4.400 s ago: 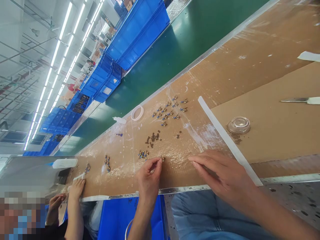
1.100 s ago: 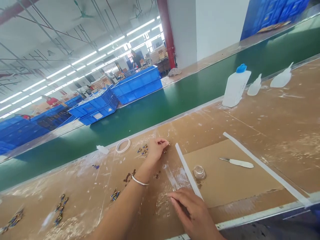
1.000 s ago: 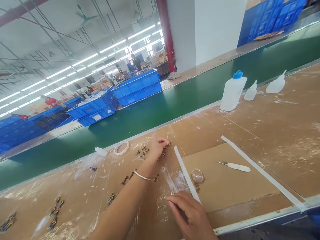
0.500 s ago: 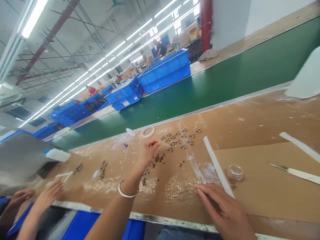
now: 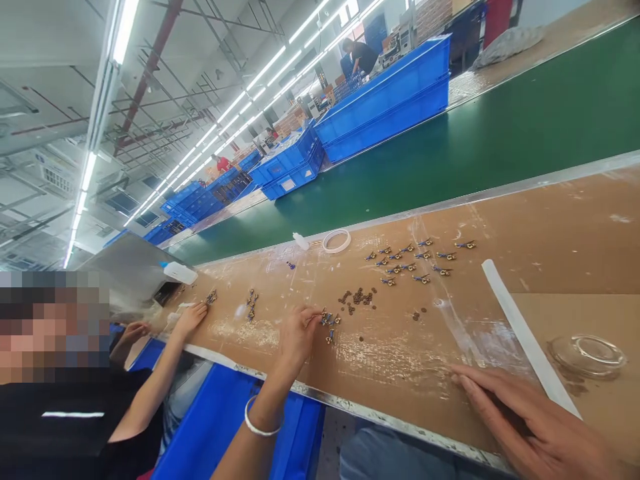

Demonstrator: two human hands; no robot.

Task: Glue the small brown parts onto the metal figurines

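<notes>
My left hand, with a white bangle at the wrist, reaches over the brown table. Its thumb and forefinger pinch at the edge of a small cluster of blue-and-gold pieces, seemingly on one of them. Beyond it lie loose small brown discs. Farther up, several similar blue-and-gold pieces are spread in loose rows. My right hand rests low over the table at the right, thumb and forefinger pressed together; whatever is between the tips is too small to make out.
A white strip and a clear round dish are on the right. A tape ring and small white bottle sit near the green conveyor. At left, a co-worker's hand touches similar pieces; blue crates stand beyond.
My view has swung left. My left hand has come back from beside the spread-out pieces to the near cluster. My right hand keeps its pinch near the same spot on the table.
</notes>
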